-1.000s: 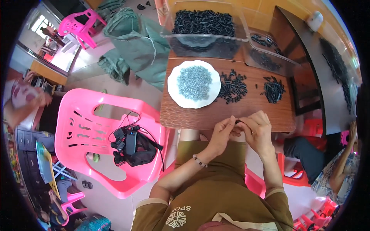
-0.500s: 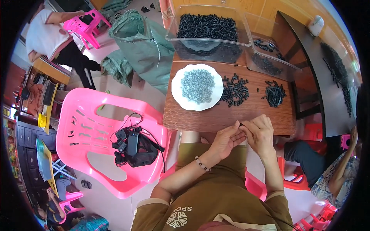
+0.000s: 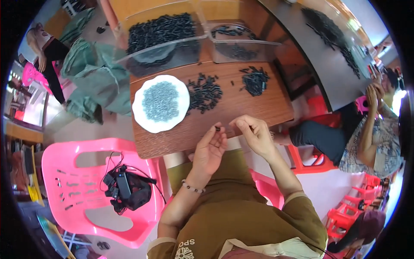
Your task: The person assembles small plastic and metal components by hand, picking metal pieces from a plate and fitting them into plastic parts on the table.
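My left hand point(image 3: 210, 151), palm up over the table's front edge, pinches a small black cylindrical piece point(image 3: 217, 129) between thumb and forefinger. Just to its right, apart from it, my right hand point(image 3: 255, 134) has its fingers curled and thumb and forefinger together; whatever they may hold is too small to tell. Beyond my hands, a white scalloped plate point(image 3: 184, 108) carries a heap of tiny clear-grey pieces point(image 3: 160, 101). Beside the plate lies a loose pile of short black pieces point(image 3: 206, 93). Farther right sits a second pile of black pieces point(image 3: 255, 82), somewhat longer.
Clear plastic bins point(image 3: 166, 60) point(image 3: 241, 54) of black pieces stand at the table's point(image 3: 241, 103) back. A pink chair point(image 3: 82, 151) with a black device and cables point(image 3: 125, 185) is at left, green sacks point(image 3: 97, 77) behind. A seated person point(image 3: 366, 146) is beside a dark table point(image 3: 327, 56) at right.
My hands, together before, have come apart, with the black piece staying in my left fingers. The whole view has swung to the right. The person at right now has both hands raised together.
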`<state>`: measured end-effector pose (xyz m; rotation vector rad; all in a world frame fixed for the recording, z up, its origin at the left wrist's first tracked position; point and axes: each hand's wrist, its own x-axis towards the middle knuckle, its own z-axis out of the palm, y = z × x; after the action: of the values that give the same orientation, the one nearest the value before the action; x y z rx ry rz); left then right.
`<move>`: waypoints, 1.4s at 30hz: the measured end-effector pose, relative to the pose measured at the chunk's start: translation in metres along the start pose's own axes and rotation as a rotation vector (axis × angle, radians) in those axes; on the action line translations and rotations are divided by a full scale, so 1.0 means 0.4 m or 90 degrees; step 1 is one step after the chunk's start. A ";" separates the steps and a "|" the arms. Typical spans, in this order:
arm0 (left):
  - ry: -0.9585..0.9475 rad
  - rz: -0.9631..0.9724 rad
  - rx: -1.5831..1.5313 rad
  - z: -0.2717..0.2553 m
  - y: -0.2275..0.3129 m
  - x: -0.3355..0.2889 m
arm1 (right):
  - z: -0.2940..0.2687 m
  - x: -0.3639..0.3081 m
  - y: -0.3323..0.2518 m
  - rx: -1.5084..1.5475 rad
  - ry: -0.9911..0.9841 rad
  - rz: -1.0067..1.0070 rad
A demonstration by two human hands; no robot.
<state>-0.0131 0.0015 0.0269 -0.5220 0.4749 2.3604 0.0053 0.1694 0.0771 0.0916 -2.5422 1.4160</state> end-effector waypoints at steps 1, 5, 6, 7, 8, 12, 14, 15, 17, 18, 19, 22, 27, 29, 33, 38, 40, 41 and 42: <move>-0.002 0.003 0.000 0.003 0.003 0.000 | -0.001 -0.007 0.012 0.068 -0.020 0.061; -0.006 0.005 0.001 0.013 0.003 -0.006 | -0.016 -0.026 0.019 0.154 -0.065 0.177; -0.006 0.002 0.000 0.010 0.005 -0.009 | -0.014 -0.029 0.020 0.160 -0.073 0.169; -0.005 -0.003 -0.008 0.012 0.004 -0.009 | -0.016 -0.032 0.022 0.167 -0.059 0.158; -0.014 -0.005 -0.010 0.010 0.004 -0.006 | -0.013 -0.033 0.022 0.175 -0.046 0.147; -0.021 0.000 -0.012 0.007 -0.001 -0.005 | -0.014 -0.039 0.018 0.227 -0.097 0.138; -0.020 0.000 -0.011 0.006 0.000 -0.007 | -0.005 -0.044 0.020 0.247 -0.098 0.143; -0.013 -0.005 -0.026 0.007 0.001 -0.007 | -0.005 -0.043 0.014 0.237 -0.104 0.150; -0.008 -0.009 -0.037 0.000 0.000 -0.005 | -0.005 -0.043 0.011 0.229 -0.107 0.152; -0.005 -0.015 -0.043 -0.006 -0.001 -0.001 | -0.008 -0.043 0.011 0.235 -0.114 0.169; -0.002 -0.021 -0.048 -0.010 0.000 0.000 | -0.010 -0.044 0.011 0.241 -0.120 0.186; 0.002 -0.039 -0.068 -0.013 0.001 -0.003 | -0.005 -0.047 0.026 0.270 -0.082 0.144; 0.004 -0.041 -0.062 -0.023 0.006 0.002 | -0.014 -0.044 0.010 0.286 -0.086 0.161; 0.007 -0.040 -0.052 -0.023 0.009 0.001 | -0.014 -0.043 0.011 0.279 -0.092 0.160; 0.000 -0.045 -0.064 -0.026 0.013 0.003 | -0.010 -0.047 0.022 0.331 -0.060 0.192; -0.013 -0.043 -0.069 -0.033 0.016 0.006 | -0.013 -0.047 0.044 0.366 -0.058 0.206; -0.012 -0.049 -0.081 -0.032 0.016 0.006 | -0.014 -0.047 0.044 0.358 -0.050 0.198; -0.014 -0.048 -0.080 -0.032 0.016 0.005 | -0.014 -0.048 0.039 0.358 -0.050 0.197; -0.012 -0.045 -0.080 -0.031 0.017 0.003 | -0.012 -0.048 0.029 0.374 -0.037 0.201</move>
<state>-0.0157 -0.0083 0.0170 -0.5637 0.2948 2.3354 0.0230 0.1784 0.0656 -0.1829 -2.1609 2.2733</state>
